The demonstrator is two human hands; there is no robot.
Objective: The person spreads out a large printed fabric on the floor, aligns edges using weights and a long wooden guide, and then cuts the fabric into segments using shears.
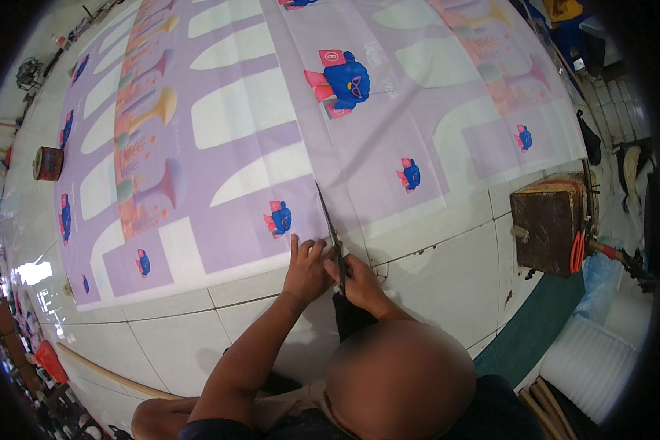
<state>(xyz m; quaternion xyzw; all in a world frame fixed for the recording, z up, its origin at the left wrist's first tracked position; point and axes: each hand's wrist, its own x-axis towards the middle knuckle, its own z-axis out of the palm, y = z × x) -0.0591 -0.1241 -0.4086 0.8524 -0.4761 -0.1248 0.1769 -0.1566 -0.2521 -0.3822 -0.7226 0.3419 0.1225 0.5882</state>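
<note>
Your right hand (359,282) is closed around the handles of the scissors (331,231), whose blades point away from you into the near edge of the lilac printed fabric (389,125), just right of the small blue-and-pink figure (279,218) printed by that edge. Your left hand (306,268) lies flat with fingers spread, pressing the fabric beside the blades, nearly touching them. In my judgement the risks are a nicked fingertip if that hand creeps closer to the scissors, and a wandering cut if the fabric slips or bunches on the smooth white tiled floor (433,279).
</note>
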